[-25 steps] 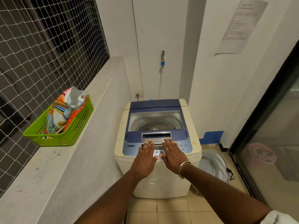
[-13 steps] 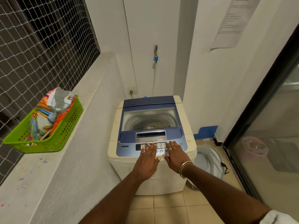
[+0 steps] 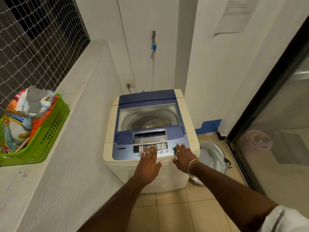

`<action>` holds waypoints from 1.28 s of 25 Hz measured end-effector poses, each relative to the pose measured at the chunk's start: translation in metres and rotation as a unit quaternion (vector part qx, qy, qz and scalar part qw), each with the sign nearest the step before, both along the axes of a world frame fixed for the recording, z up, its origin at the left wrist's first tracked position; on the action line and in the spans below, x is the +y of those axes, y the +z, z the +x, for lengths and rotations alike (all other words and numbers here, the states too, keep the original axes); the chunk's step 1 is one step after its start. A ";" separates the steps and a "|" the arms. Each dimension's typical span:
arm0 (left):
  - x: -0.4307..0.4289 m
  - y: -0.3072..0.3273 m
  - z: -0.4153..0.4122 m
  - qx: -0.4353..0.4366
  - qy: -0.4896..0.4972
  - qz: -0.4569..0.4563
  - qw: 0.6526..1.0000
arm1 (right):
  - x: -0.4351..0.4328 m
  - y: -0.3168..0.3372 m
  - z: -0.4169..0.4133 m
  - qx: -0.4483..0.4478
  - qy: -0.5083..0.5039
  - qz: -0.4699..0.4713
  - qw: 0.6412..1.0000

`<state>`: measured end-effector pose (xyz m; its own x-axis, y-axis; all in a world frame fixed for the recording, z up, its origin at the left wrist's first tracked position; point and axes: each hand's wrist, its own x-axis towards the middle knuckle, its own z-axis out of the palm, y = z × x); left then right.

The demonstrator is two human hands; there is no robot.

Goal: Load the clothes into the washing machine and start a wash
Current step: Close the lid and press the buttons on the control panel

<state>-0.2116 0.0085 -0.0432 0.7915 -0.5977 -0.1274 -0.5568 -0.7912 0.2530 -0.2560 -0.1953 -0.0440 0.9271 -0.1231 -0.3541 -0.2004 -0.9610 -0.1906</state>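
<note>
Counted one washing machine (image 3: 147, 97), one green basket (image 3: 48, 131), two hands, one wall tap (image 3: 153, 41) and one socket (image 3: 129, 84). Found the machine upright on the tiled floor (image 3: 172, 213) against the back wall, lid shut. Traced its long axis away from the camera, with the control panel (image 3: 127, 152) at the near end and the hinge end by the wall. Read "LG" at the front of the lid window (image 3: 148, 118) and "TurboDrum" at the panel's left. Could not read the button labels or the paper sheet (image 3: 234, 15) on the right wall.

Saw the left hand (image 3: 148, 162) flat over the middle display, fingers (image 3: 151, 150) straight and together, holding nothing. Saw the right hand (image 3: 183, 157) at the panel's right end, fingers (image 3: 181, 148) straight and spread on the buttons, holding nothing. Noted one ring (image 3: 178, 151) and several bangles (image 3: 192, 164) on that hand and wrist.

Found the clothes (image 3: 25, 113) heaped in the basket on the ledge (image 3: 75, 91) to the left, well apart from the machine.
</note>
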 end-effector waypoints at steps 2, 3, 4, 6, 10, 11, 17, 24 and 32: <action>-0.001 -0.002 0.002 -0.004 0.005 -0.003 1.000 | 0.000 -0.005 -0.001 -0.001 0.004 -0.009 1.000; 0.000 -0.003 0.003 -0.007 0.007 -0.004 1.000 | 0.000 -0.008 0.000 -0.001 0.005 -0.013 1.000; 0.002 -0.004 0.004 -0.009 0.010 -0.004 1.000 | 0.000 -0.010 0.000 -0.001 0.007 -0.020 1.000; 0.006 -0.006 0.004 -0.015 0.014 -0.006 1.000 | 0.000 -0.010 0.006 -0.013 0.014 -0.039 0.999; 0.014 -0.010 0.004 0.001 0.020 0.002 1.000 | -0.002 0.011 0.021 -0.004 0.018 -0.052 0.998; 0.016 -0.010 0.003 0.004 0.021 0.005 1.000 | -0.002 0.015 0.024 0.010 0.017 -0.050 0.999; 0.029 -0.003 -0.003 0.005 0.023 0.003 1.000 | 0.002 0.025 0.023 0.015 -0.025 -0.018 0.999; 0.043 -0.001 -0.009 0.006 0.029 0.020 0.999 | 0.037 0.010 -0.003 -0.058 0.053 -0.030 0.996; 0.060 0.012 -0.026 -0.018 0.033 0.031 0.999 | 0.079 0.012 -0.031 -0.109 0.074 -0.032 0.991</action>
<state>-0.2373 0.0690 -0.0313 0.8339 -0.5358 -0.1324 -0.5106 -0.8400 0.1835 -0.2869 -0.1162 -0.0317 0.9902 0.0036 -0.1393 -0.0177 -0.9883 -0.1515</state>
